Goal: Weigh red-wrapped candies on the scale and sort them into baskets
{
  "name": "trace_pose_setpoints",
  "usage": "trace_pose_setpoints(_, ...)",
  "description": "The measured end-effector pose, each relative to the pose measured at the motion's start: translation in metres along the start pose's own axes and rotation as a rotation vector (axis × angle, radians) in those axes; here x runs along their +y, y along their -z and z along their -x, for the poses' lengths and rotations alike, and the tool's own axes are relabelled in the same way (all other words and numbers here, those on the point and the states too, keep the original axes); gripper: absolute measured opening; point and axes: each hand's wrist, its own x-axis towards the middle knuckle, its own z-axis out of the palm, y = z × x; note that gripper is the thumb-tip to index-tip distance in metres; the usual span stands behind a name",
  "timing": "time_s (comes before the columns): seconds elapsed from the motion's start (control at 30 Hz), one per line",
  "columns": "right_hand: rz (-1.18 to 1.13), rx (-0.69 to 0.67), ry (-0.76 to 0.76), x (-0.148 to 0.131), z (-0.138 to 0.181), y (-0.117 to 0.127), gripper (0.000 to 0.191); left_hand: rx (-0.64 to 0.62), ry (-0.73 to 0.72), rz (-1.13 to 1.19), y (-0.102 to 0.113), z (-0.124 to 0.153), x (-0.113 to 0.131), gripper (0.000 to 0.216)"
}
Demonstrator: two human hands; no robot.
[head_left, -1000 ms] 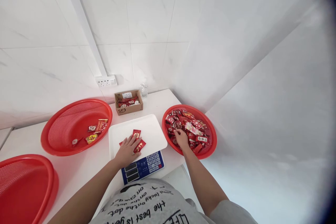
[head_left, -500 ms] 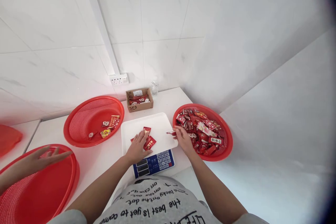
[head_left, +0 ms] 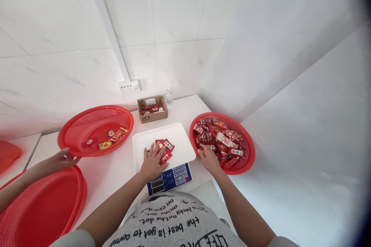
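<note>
My left hand (head_left: 152, 160) lies flat with fingers spread on the white tray of a weighing scale (head_left: 177, 139), touching a few red packets (head_left: 165, 147) lying there. My right hand (head_left: 209, 158) reaches into the red basket (head_left: 247, 140) on the right, fingers curled down among many red candy packets (head_left: 222, 139); what they hold, if anything, is hidden. The scale's blue keypad (head_left: 171, 178) faces me.
A red basket (head_left: 81, 123) with a few packets stands at the left, another person's hand (head_left: 59, 158) at its near rim. A large red basket (head_left: 43, 208) is at the near left. A small cardboard box (head_left: 152, 109) and a clear bottle (head_left: 169, 95) stand by the wall.
My right hand set a red packet on the scale tray and went back into the right basket. The other person's hand moved from the near basket to the left basket's rim.
</note>
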Motion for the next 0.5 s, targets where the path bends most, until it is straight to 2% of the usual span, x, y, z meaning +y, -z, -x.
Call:
trace_pose_setpoints(0.13, 0.012, -0.134, -0.176, 0.012, 0.001, 0.007, 0.045, -0.087, -0.107, -0.028, 0.005, -0.012, 0.008, 0.061)
trace_pose_setpoints(0.23, 0.044, -0.206, -0.205, 0.01, -0.003, 0.011, 0.04, -0.095, -0.135, -0.047, 0.007, -0.015, 0.008, 0.058)
trace_pose_setpoints(0.5, 0.167, -0.112, -0.191, 0.006, 0.001, 0.008, 0.039, -0.011, -0.066, -0.006, 0.0, 0.007, -0.007, 0.059)
